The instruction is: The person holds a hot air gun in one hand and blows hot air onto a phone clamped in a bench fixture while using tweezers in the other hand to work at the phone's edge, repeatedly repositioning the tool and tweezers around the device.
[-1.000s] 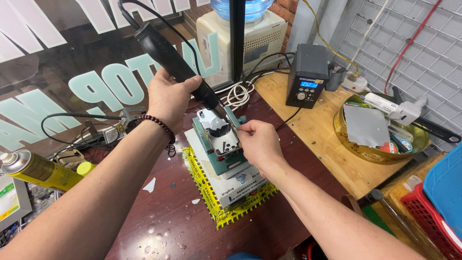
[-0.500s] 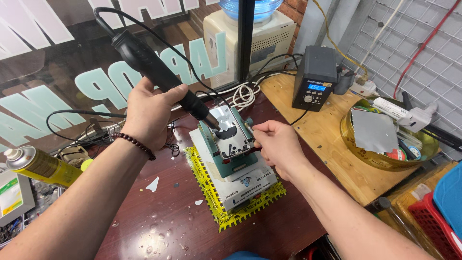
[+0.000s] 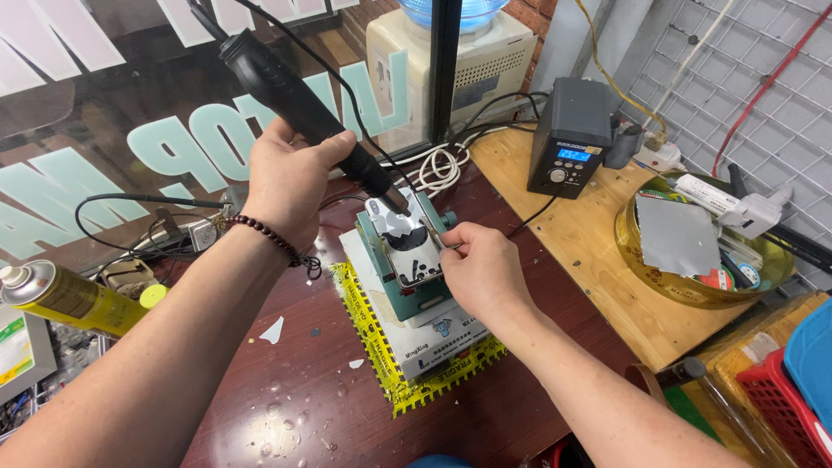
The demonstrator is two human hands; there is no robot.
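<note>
While my left hand (image 3: 286, 178) grips the black hot-air handle (image 3: 299, 100), its nozzle over the small part (image 3: 412, 243) clamped in the green fixture (image 3: 407, 290), my right hand (image 3: 481, 269) pinches tweezers (image 3: 444, 245) beside it. I judge heating is underway; lifting needs steadiness.

We count 2 hands (image 3: 290, 178), 1 black hot-air handle (image 3: 299, 95), 1 teal clamp jig (image 3: 407, 260), 1 yellow spray can (image 3: 69, 299), 1 black ctrl box (image 3: 568, 139), 1 glass bowl (image 3: 641, 269).
</note>
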